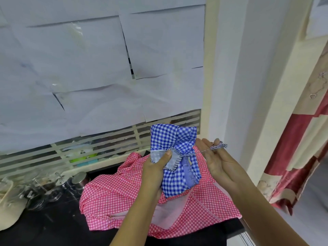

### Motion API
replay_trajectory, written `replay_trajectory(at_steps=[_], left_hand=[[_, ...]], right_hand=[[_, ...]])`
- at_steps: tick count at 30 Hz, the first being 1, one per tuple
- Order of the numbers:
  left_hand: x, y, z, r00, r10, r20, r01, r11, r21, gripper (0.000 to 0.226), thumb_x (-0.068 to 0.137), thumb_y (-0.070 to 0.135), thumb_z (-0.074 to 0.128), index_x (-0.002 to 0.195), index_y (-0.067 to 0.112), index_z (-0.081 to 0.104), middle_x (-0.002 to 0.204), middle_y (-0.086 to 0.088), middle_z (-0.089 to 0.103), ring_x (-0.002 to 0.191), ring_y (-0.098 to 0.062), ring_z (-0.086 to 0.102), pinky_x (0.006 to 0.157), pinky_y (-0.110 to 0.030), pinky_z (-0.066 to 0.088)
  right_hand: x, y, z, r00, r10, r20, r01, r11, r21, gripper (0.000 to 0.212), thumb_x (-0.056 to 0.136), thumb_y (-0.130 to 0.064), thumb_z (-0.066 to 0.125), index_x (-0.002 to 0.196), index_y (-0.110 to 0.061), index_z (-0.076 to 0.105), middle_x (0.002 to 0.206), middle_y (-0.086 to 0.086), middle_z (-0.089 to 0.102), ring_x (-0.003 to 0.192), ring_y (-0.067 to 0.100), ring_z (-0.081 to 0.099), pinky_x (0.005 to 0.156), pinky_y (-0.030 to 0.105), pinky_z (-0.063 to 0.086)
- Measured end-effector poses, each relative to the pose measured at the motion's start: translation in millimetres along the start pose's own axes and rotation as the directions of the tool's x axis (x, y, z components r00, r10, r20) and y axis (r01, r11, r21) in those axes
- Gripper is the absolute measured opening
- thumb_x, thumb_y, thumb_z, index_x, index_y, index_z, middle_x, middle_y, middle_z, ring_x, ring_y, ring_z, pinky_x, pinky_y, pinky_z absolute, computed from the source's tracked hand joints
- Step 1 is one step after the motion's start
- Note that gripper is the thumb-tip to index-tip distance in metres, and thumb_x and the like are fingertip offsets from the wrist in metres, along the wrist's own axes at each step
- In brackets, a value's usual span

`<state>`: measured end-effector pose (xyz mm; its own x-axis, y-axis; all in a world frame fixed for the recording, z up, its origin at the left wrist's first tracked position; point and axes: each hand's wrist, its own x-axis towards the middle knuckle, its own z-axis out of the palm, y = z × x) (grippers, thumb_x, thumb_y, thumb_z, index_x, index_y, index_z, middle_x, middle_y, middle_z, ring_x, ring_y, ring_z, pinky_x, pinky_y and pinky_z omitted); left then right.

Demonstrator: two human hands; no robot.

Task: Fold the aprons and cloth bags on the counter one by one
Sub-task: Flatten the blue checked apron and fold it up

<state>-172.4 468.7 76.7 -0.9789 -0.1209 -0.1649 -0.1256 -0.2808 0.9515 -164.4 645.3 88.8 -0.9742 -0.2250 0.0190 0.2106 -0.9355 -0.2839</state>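
A blue-and-white checked apron (174,139) is bunched into a compact bundle and held up above the counter. My left hand (156,167) grips the bundle from the left, thumb pressed on its striped trim. My right hand (214,157) is palm-up beside it, and the apron's thin striped tie string (217,146) runs taut from the bundle and wraps over its fingers. Below lies a pink-and-white checked apron (124,206), spread out and crumpled on the black counter (53,228).
Glass jars and a steel container (79,179) stand at the counter's back left, beside a cream cloth item (8,206) at the far left. A paper-covered louvred window (88,68) is behind. A red-and-cream curtain (301,148) hangs at right past the counter's edge.
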Motion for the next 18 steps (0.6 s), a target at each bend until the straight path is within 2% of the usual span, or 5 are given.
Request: replay_trajectory(at_steps=[3, 7, 12, 15, 18], left_hand=[[-2, 0, 5, 0.999, 0.047, 0.012, -0.048, 0.995, 0.083, 0.012, 0.083, 0.015, 0.069, 0.094, 0.008, 0.07, 0.089, -0.006, 0.075, 0.085, -0.024, 0.071, 0.078, -0.035, 0.056], [-3, 14, 3, 0.965, 0.115, 0.237, -0.181, 0.944, 0.276, 0.011, 0.083, 0.011, 0.07, 0.094, 0.009, 0.069, 0.092, -0.004, 0.075, 0.084, -0.021, 0.071, 0.072, -0.03, 0.054], [-7, 28, 2, 0.857, -0.014, 0.515, -0.278, 0.829, 0.485, 0.014, 0.082, 0.013, 0.072, 0.096, 0.014, 0.07, 0.094, 0.004, 0.075, 0.085, -0.012, 0.071, 0.07, -0.019, 0.053], [1, 29, -1, 0.834, -0.118, 0.539, -0.268, 0.767, 0.584, 0.02, 0.082, 0.018, 0.074, 0.099, 0.008, 0.071, 0.096, -0.002, 0.075, 0.088, -0.021, 0.071, 0.083, -0.034, 0.056], [8, 24, -2, 0.812, -0.206, 0.546, -0.299, 0.657, 0.692, 0.034, 0.078, 0.031, 0.077, 0.094, 0.001, 0.07, 0.093, -0.016, 0.072, 0.085, -0.038, 0.067, 0.083, -0.05, 0.052]], right_hand=[[7, -6, 1, 0.991, 0.119, 0.066, -0.08, 0.901, -0.426, 0.073, 0.04, -0.014, 0.098, 0.104, -0.002, 0.066, 0.113, 0.016, 0.067, 0.107, 0.03, 0.064, 0.096, 0.043, 0.049], [14, -25, 10, 0.924, 0.359, 0.13, -0.083, 0.521, -0.85, 0.092, 0.052, -0.042, 0.091, 0.128, -0.006, 0.053, 0.127, 0.012, 0.062, 0.119, 0.027, 0.058, 0.097, 0.034, 0.049], [19, -56, 27, 0.854, 0.512, 0.095, 0.0, 0.183, -0.983, 0.089, 0.057, -0.054, 0.083, 0.132, -0.02, 0.049, 0.135, 0.004, 0.057, 0.124, 0.025, 0.054, 0.102, 0.036, 0.045], [21, -62, 20, 0.819, 0.574, 0.016, -0.018, 0.052, -0.998, 0.102, 0.057, -0.063, 0.079, 0.139, -0.015, 0.043, 0.139, 0.005, 0.053, 0.127, 0.026, 0.051, 0.108, 0.042, 0.039], [23, -63, 20, 0.84, 0.54, -0.057, 0.002, -0.109, -0.994, 0.099, 0.056, -0.076, 0.069, 0.127, -0.008, 0.053, 0.125, 0.005, 0.063, 0.115, 0.019, 0.06, 0.098, 0.027, 0.046]])
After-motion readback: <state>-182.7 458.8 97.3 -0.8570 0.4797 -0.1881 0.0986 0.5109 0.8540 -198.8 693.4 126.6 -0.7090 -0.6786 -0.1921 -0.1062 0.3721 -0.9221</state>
